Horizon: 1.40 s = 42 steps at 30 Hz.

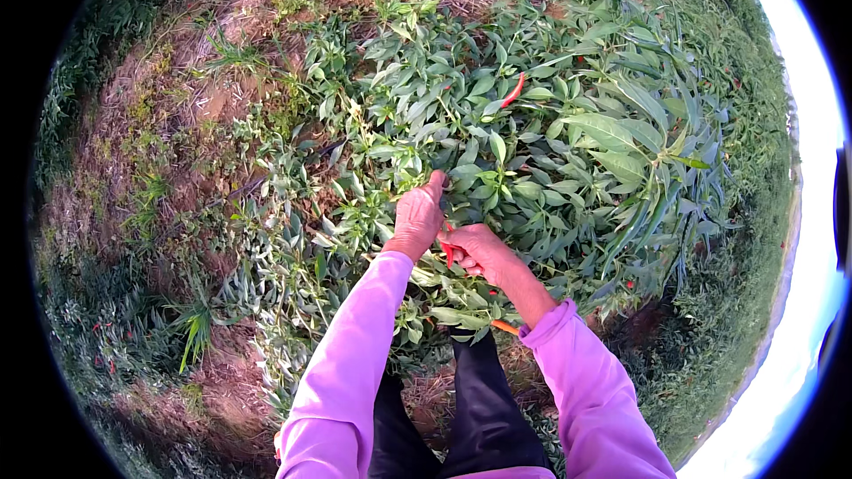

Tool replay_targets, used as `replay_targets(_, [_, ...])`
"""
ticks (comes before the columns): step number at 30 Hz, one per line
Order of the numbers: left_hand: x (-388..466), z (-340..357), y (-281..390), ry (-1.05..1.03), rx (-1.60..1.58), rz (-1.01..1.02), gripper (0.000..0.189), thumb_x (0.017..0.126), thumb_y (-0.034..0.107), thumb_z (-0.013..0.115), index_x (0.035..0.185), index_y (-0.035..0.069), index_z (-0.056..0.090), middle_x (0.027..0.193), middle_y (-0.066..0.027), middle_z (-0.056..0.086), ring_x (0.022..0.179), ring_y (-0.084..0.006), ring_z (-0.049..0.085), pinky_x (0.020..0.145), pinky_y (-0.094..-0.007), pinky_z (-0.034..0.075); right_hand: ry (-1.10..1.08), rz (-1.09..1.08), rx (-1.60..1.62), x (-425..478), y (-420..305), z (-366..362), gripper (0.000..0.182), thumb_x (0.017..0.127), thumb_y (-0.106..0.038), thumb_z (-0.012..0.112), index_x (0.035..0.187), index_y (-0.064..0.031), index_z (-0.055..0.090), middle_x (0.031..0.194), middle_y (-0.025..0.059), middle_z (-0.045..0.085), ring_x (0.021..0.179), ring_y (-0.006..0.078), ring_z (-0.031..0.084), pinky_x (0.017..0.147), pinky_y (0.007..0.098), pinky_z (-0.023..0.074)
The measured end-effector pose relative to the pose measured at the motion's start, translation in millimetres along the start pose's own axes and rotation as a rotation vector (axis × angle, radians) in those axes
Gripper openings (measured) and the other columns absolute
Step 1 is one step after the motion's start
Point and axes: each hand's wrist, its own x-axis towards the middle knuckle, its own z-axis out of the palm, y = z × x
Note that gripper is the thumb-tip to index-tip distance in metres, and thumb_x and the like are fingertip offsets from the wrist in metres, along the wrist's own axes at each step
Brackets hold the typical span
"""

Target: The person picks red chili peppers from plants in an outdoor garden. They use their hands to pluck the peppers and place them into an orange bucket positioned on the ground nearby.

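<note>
My right hand, its fingers curled, grips a red chili pepper that points down towards my legs. Just above and to the left of it, my left hand reaches into the leaves of a chili plant; leaves and its own back hide its fingertips, so what it touches cannot be made out. Another red chili hangs among the leaves farther up. An orange chili lies beside my right sleeve's cuff.
Dense chili foliage rises on the right, with a green chili on it. Soil with dry straw and grass tufts lies to the left. More plants with red chilies stand at the lower left. My legs are below, close to the plants.
</note>
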Motion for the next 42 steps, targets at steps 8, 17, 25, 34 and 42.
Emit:
replay_targets(8, [-44.1,4.2,30.0,-0.017,-0.288,-0.034,0.022,0.078,0.012,0.059,0.100,0.010,0.053,0.076,-0.0117,0.062,0.071,-0.0324,0.061,0.063,-0.0403,0.048,-0.113,-0.104,0.079,-26.8,23.9,-47.2,0.018,0.087,-0.023,0.053,0.089,-0.0050,0.052,0.068,0.0065,0.057,0.036,0.0027,0.031,0.031,0.0195,0.0220])
replay_targets(17, [-56.2,46.3,23.0,-0.636,0.373,0.189,0.014,0.072,0.021,0.062,0.072,0.007,0.062,0.065,-0.0135,0.062,0.065,-0.0325,0.062,0.058,-0.0425,0.049,0.137,-0.207,0.103,-17.2,42.1,-38.2,0.014,0.085,-0.020,0.057,0.087,-0.0083,0.049,0.063,0.0017,0.055,0.040,0.0049,0.040,0.032,0.0199,0.0253])
replay_targets(25, [-55.5,32.7,14.8,-0.586,0.295,0.207,0.017,0.075,0.024,0.061,0.074,0.007,0.061,0.068,-0.0119,0.062,0.066,-0.0318,0.062,0.059,-0.0423,0.049,0.355,-0.472,-0.183,0.5,64.9,-35.3,0.015,0.082,-0.013,0.060,0.090,-0.0011,0.054,0.074,0.0037,0.059,0.059,0.0084,0.057,0.050,0.0244,0.0468])
replay_targets(34, [-103.3,16.1,-0.9,-0.106,-0.351,-0.197,0.023,0.082,0.021,0.060,0.092,0.000,0.063,0.080,-0.0142,0.064,0.072,-0.0267,0.062,0.065,-0.0338,0.048,0.341,-0.482,0.209,-19.1,58.9,-26.1,0.013,0.084,-0.012,0.061,0.093,-0.0041,0.057,0.074,-0.0002,0.057,0.056,0.0035,0.049,0.042,0.0171,0.0342])
replay_targets(42, [-122.7,19.0,5.0,0.022,-0.437,-0.298,0.021,0.081,0.020,0.061,0.091,0.002,0.064,0.083,-0.0128,0.064,0.074,-0.0245,0.062,0.069,-0.0314,0.048,0.286,-0.356,-0.048,-33.7,59.4,-23.2,0.018,0.084,-0.014,0.061,0.095,-0.0008,0.059,0.075,0.0006,0.058,0.059,0.0057,0.052,0.053,0.0201,0.0427])
